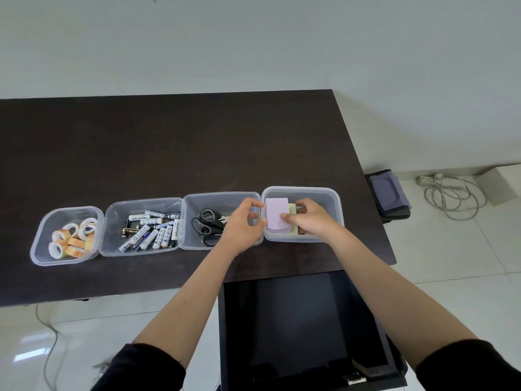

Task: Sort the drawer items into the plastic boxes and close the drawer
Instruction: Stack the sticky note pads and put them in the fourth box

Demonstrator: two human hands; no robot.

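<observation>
Head view: right hand (307,221) pinching purple sticky notes (277,217) inside rightmost box (335,198); left hand (244,224) gripping box's left rim; drawer (304,320) standing open.

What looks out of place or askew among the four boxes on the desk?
Little stands out. Tape rolls, batteries and scissors each sit in their own box. Only the purple sticky notes lie slightly askew on the yellow pad in the rightmost box. The drawer is open.

Single head-worn wide-angle view, looking forward and down over desk (169,153), open drawer (304,320) nearest, wall beyond.
</observation>
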